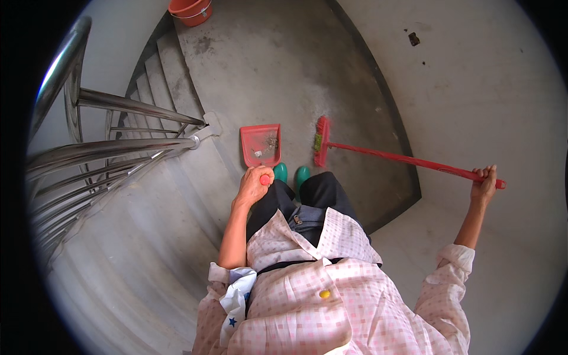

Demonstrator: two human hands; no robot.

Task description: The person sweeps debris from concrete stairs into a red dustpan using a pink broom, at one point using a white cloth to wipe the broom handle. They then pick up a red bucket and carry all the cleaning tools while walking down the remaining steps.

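Observation:
My left hand is closed around the upright handle of a red dustpan, whose pan rests on the concrete landing in front of my feet. Grey dirt and a small pale scrap lie in the pan. Out to the right, my right hand grips the far end of a long red broom handle. The red broom head, with red and green bristles, is on the floor to the right of the dustpan, apart from it. A pale dusty patch shows just beyond the bristles.
Stairs adjoin the landing at the upper left, and more steps lie at the lower left. A metal handrail stands between them. An orange bucket is at the top edge. A pale wall bounds the right side.

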